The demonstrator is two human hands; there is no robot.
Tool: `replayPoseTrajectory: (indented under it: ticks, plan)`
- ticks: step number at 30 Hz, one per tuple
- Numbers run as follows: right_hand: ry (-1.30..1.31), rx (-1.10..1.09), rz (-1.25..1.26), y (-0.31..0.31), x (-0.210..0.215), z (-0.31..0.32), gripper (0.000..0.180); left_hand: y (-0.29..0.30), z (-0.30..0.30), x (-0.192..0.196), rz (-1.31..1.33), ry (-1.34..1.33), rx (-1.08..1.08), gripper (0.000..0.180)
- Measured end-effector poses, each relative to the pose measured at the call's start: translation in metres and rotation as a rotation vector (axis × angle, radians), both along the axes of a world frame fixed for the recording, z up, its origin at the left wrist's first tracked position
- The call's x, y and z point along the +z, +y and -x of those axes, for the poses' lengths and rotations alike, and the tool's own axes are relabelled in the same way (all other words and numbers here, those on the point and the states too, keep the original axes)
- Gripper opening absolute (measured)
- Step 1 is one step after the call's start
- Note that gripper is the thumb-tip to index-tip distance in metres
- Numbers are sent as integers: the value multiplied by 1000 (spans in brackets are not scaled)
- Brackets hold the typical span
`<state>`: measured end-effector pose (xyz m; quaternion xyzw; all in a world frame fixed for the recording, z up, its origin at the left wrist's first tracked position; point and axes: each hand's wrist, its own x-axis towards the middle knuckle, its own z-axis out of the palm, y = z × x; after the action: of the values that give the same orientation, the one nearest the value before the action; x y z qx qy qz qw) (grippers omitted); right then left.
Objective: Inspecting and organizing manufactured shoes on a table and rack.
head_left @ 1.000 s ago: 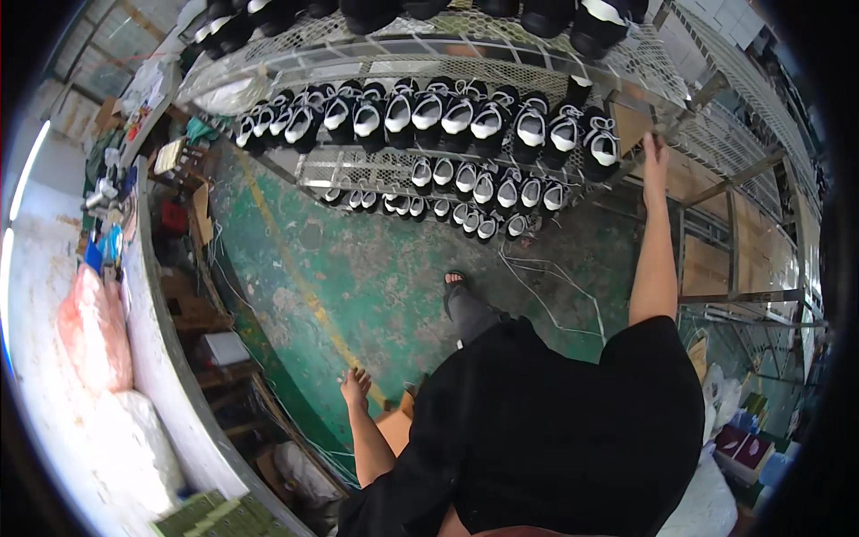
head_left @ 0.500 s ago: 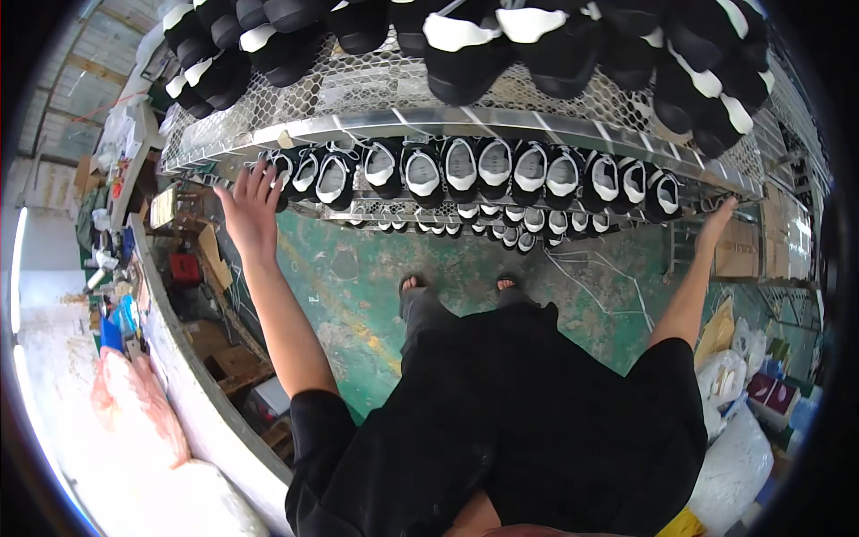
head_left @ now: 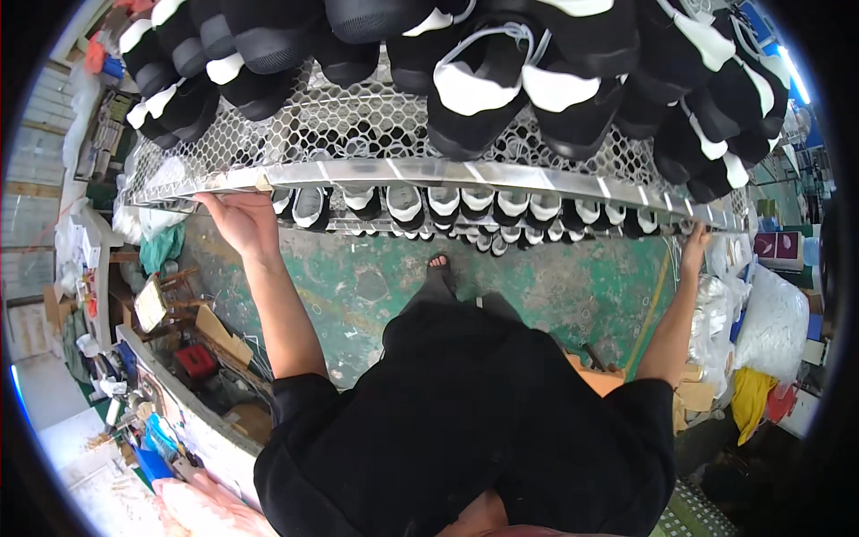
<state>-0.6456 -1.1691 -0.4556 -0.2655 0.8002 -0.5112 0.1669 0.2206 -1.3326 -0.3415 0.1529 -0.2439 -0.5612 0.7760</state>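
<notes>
A tall metal shoe rack [head_left: 394, 172] with mesh shelves stands in front of me. Its upper shelf bears several black shoes with white parts [head_left: 479, 85]. My left hand [head_left: 243, 224] is at the left part of the shelf's front rail, palm against it, with the fingertips hidden behind the metal. Near the rail's right end, my right hand [head_left: 695, 243] is closed around the edge. Below, a row of black and white shoes [head_left: 404, 204] shows on a lower shelf, toes hidden in part by the rail.
Green, worn floor [head_left: 358, 277] lies under the rack and around my feet. To the left runs a pale wall-like counter [head_left: 197, 416], with a red box [head_left: 195, 361] and cardboard beyond it. Clear plastic bags [head_left: 765, 322] and a yellow cloth [head_left: 753, 398] are on the right.
My left hand, open and apart from the rail before, has come onto it. The rack looks closer, the room has swung round in view, and my feet have shifted.
</notes>
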Motion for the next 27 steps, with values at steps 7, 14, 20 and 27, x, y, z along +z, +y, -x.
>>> replayPoseTrajectory:
  ticks: [7,14,20,27]
  plan:
    - [238,-51,-66,117,-10,-116,50,-2,-58,15,-200,-175,181,71]
    - [250,44,-105,190,13,-206,40,-6,-107,17,-279,-279,29,71]
    - [426,110,-544,233,113,-274,44,-30,-133,3,-297,-300,-28,72]
    - [1351,19,35,157,351,-465,58,6,-111,80,194,-935,968,53]
